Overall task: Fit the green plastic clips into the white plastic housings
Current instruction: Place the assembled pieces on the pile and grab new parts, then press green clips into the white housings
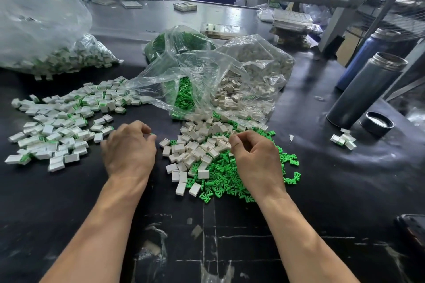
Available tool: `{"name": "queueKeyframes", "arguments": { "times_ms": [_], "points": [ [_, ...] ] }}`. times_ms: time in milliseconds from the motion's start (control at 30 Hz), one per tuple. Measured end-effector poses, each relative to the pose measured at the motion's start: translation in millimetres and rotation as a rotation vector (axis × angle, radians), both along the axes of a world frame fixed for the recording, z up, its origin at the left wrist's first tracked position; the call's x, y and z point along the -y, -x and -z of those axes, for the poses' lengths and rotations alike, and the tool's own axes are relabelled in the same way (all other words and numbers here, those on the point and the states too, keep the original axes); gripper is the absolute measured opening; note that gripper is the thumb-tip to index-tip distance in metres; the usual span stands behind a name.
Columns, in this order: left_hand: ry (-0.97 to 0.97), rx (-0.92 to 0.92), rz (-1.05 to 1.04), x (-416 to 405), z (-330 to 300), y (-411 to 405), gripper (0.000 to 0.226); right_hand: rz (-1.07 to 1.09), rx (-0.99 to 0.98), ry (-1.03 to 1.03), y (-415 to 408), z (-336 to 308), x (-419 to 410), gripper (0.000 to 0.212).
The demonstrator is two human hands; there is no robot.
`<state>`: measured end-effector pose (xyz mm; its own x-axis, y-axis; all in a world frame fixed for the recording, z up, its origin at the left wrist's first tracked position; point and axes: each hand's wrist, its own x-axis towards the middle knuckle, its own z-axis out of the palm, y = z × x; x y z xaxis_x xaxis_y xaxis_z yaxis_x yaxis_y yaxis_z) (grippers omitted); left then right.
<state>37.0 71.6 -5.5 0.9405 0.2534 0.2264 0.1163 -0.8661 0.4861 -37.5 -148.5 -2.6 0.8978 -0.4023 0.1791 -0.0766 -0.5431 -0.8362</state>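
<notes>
A mixed heap of white housings [195, 151] and green clips [225, 179] lies on the black table in front of me. My left hand [128, 151] hovers just left of the heap, fingers curled around a small piece; only a sliver of green shows at its fingertips. My right hand [255, 161] rests on the heap's right side with fingers curled and thumb against forefinger. Whatever it pinches is hidden. To the left spreads a pile of assembled housings [62, 126], white with green edges.
Open plastic bags of green clips [184, 96] and white housings [232, 89] spill toward the heap. A big bag of assembled pieces [59, 57] sits at far left. Two flasks [365, 89] and a black lid [377, 123] stand at right, by a few loose pieces [343, 140].
</notes>
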Motion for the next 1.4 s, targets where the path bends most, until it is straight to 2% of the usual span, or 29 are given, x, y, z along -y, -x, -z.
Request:
{"name": "queueKeyframes", "arguments": {
  "times_ms": [133, 233, 433, 733, 900, 1033, 1200, 1400],
  "points": [
    [-0.023, 0.025, 0.008, 3, 1, 1, 0.023, 0.009, -0.006, 0.028, 1, -3, 2, 0.019],
    [-0.049, 0.057, 0.056, 12, -2, 5, 0.016, 0.026, -0.012, 0.064, 1, -4, 5, 0.021],
    [-0.048, -0.065, 0.115, 23, -4, 9, 0.017, 0.059, -0.068, 0.134, 0, -5, 12, 0.022],
    [0.015, -0.092, 0.143, 26, -5, 12, 0.016, 0.093, -0.166, 0.276, 0, -11, 26, 0.014],
    [0.064, -0.073, 0.138, 28, -4, 13, 0.008, -0.025, -0.246, 0.243, 5, -19, 39, 0.006],
    [0.097, 0.027, 0.162, 29, -6, 15, 0.01, -0.139, -0.221, 0.237, 7, -18, 32, 0.009],
    [0.211, 0.225, 0.299, 36, -10, 20, 0.015, -0.176, -0.212, 0.352, 4, -8, 13, 0.023],
    [0.488, 0.225, 0.398, 49, -8, 25, 0.015, -0.191, -0.19, 0.434, 1, -3, 4, 0.01]
  ]
}}
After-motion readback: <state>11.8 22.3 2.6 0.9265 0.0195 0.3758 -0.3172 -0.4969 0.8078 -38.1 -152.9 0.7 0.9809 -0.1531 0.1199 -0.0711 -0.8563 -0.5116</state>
